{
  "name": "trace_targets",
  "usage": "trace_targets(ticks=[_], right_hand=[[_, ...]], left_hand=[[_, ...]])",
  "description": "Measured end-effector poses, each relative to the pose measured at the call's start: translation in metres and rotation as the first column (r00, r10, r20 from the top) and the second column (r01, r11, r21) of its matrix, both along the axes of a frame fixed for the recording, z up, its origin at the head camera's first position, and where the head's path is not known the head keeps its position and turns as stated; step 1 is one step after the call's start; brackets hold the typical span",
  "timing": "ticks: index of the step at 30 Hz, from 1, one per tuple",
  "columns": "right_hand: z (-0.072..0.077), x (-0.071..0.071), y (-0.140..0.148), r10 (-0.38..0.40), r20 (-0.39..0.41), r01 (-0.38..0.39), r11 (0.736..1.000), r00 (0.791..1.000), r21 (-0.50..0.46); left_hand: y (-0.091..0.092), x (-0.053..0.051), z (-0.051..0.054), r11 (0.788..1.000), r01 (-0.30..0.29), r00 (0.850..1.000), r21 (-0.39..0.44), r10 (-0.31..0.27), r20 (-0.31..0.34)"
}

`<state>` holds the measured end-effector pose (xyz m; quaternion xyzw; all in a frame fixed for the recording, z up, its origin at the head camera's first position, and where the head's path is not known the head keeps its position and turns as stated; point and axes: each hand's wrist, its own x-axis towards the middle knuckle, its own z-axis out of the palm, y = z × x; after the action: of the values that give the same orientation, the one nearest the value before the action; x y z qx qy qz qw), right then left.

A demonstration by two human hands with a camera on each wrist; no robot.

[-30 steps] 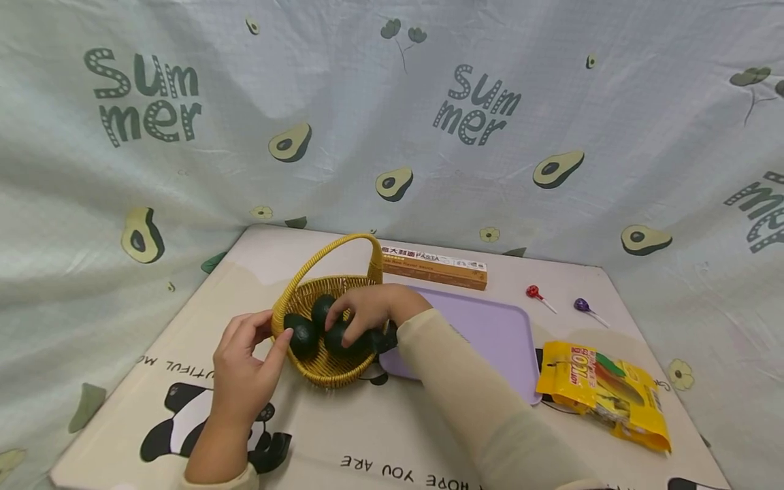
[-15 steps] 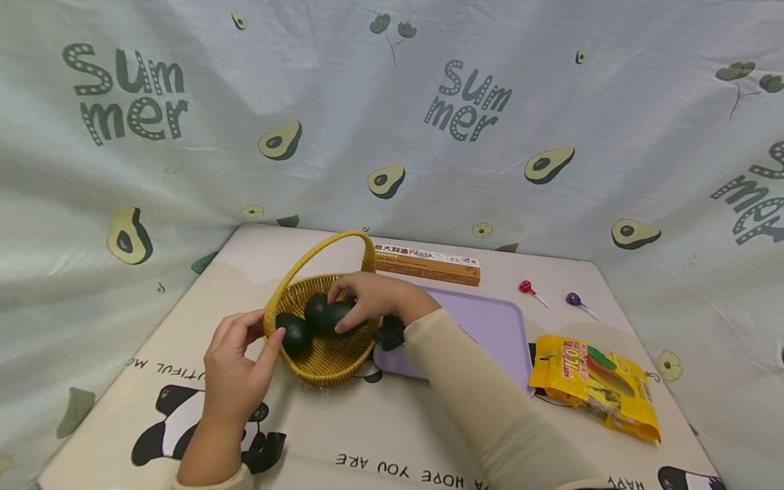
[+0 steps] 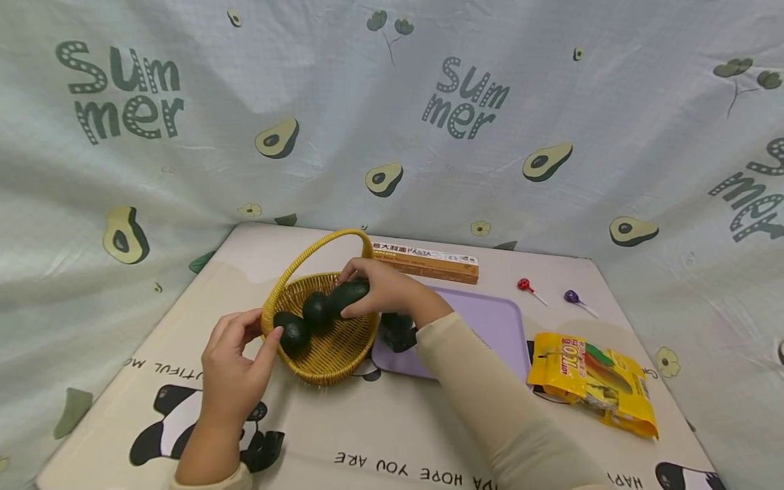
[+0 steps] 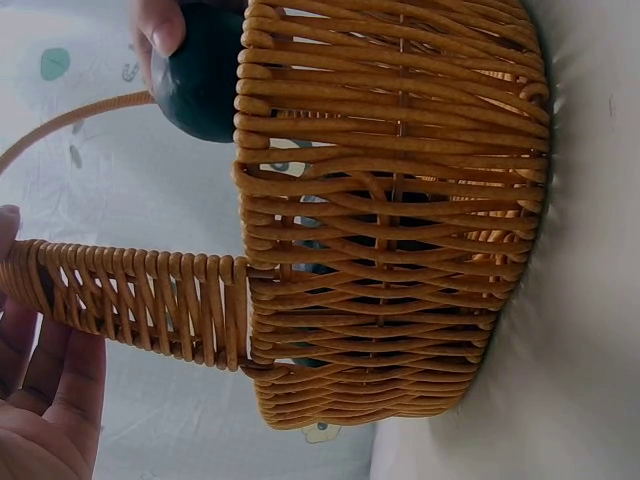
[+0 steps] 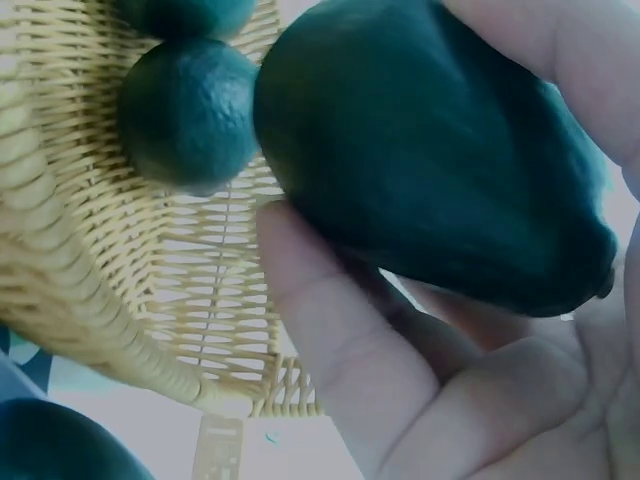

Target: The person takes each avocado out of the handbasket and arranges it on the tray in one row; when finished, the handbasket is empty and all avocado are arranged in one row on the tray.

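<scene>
While my left hand [image 3: 234, 364] grips the lower part of the handle [image 4: 140, 300] of the yellow wicker basket [image 3: 324, 376], its fingers lying behind the band, my right hand [image 3: 392, 289] has hold of a dark green avocado [image 5: 420, 150]. The right thumb and fingers are parted by the breadth of the fruit and bent about its sides, its stem end lying toward my palm. This avocado is above the basket, near the rim on my right. Two others, the middle avocado [image 3: 316, 311] and the left-hand avocado [image 3: 294, 337], lie inside, just beside one another; whether my left thumb touches the latter, I cannot tell. To the right, the lilac tray [image 3: 490, 316] bears dark green fruit [image 3: 397, 330], partly hidden by my sleeve [image 3: 484, 381]; the number is unclear. Behind the tray lies a pasta box [image 3: 429, 264]; farther right are a red lollipop [image 3: 524, 284], a purple lollipop [image 3: 572, 297] and, nearer to me, a yellow packet [image 3: 594, 381] printed with a mango.
</scene>
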<state>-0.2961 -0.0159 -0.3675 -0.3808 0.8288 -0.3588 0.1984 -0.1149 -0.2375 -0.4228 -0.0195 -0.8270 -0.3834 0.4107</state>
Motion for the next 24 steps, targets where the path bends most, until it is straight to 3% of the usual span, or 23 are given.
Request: trace_targets(ticks=[6,11,16,24], right_hand=[[0.0,0.001,0.008,-0.089,0.005,0.089,0.994,0.996,-0.068],[-0.003,0.001,0.016,-0.17,0.036,0.174,0.972,0.985,-0.159],[-0.006,0.0,0.023,-0.193,0.049,0.199,0.955,0.98,-0.22],[-0.007,0.002,0.032,-0.251,0.056,0.257,0.935,0.966,-0.243]], left_hand=[[0.0,0.0,0.001,1.0,-0.002,1.0,0.005,0.002,0.002],[0.001,0.001,0.002,1.0,-0.004,1.0,0.006,0.004,0.016],[0.001,0.001,0.002,1.0,-0.006,1.0,0.001,0.006,0.013],[0.001,0.0,0.002,1.0,-0.006,1.0,-0.001,0.006,0.011]])
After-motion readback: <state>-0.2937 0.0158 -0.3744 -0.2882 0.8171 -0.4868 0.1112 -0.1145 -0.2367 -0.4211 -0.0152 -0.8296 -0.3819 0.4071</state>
